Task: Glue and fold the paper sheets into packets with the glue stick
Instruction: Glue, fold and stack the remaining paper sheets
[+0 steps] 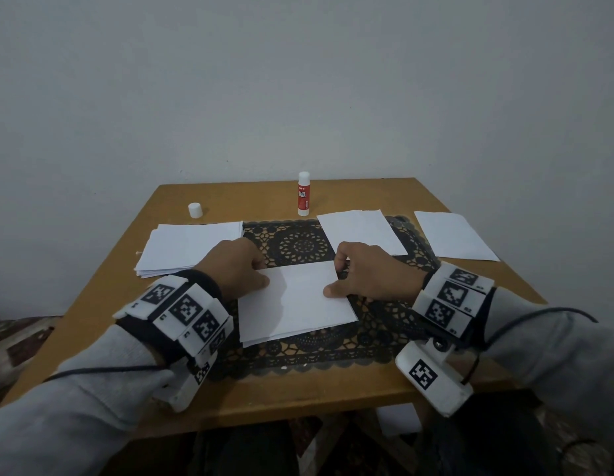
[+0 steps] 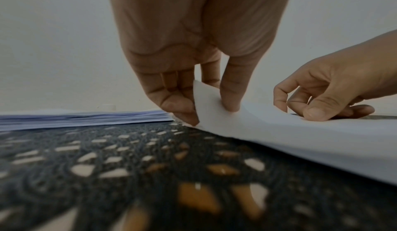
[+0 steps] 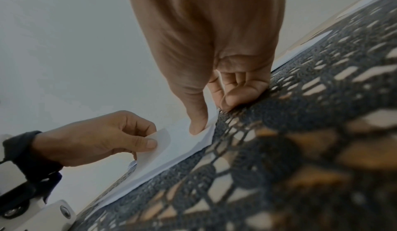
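On the black lace mat (image 1: pixel 298 243), nearest me, lies the folded sheet (image 1: pixel 298 300) I am working. My left hand (image 1: pixel 237 266) pinches its far left corner between thumb and curled fingers (image 2: pixel 182 109), the corner lifted a little off the mat. My right hand (image 1: pixel 371 274) takes the far right corner likewise, thumb pressed on top and fingers (image 3: pixel 238 97) tucked at the edge. I judge this the folding step: the top layer is brought over and wants lining up. Next I should match the corners, then press and crease along the edge; whether glue is already on it I cannot tell.

Counting: one glue stick (image 1: pixel 304 194) stands upright beyond the mat, uncapped, and one white cap (image 1: pixel 195 210) sits beyond the mat's left end. One stack of plain sheets (image 1: pixel 188 249) lies left of the mat. Two finished-looking white pieces lie to the right: one (image 1: pixel 362 235) overlapping the mat's far right corner, the other (image 1: pixel 455 237) just past it on the counter (image 1: pixel 103 297).
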Action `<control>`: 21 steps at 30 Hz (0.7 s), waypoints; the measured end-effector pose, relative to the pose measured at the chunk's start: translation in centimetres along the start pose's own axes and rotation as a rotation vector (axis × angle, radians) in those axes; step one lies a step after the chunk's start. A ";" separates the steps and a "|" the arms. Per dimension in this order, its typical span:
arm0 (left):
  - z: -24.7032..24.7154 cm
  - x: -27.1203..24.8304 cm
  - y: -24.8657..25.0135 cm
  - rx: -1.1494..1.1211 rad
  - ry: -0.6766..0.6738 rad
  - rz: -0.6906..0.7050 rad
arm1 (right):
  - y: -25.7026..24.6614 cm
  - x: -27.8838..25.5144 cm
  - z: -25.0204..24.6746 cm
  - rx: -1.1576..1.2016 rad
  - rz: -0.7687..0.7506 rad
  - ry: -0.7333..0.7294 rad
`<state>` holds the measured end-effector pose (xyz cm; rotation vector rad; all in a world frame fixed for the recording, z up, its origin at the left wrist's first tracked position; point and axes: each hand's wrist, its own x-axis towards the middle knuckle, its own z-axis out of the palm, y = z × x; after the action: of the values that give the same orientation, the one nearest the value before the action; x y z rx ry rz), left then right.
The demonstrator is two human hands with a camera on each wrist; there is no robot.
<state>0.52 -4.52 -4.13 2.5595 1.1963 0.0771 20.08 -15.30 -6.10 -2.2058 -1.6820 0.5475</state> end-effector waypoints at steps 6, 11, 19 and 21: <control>0.1 0.0 -0.1 0.010 -0.072 -0.030 | -0.7 -0.4 -0.2 -0.047 0.003 -0.005; 0.2 0.1 -0.2 0.007 -0.066 -0.019 | -3.6 -2.4 0.5 -0.324 -0.140 0.056; 0.1 0.1 -0.5 0.030 -0.115 -0.040 | -9.0 -2.7 3.1 -0.400 -0.279 -0.126; 0.0 0.0 -0.4 0.023 -0.110 -0.040 | -9.7 -2.6 4.0 -0.427 -0.295 -0.138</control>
<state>0.23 -4.25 -4.24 2.5227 1.2122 -0.0864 9.39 -15.19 -4.82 -2.1602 -2.3287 0.2873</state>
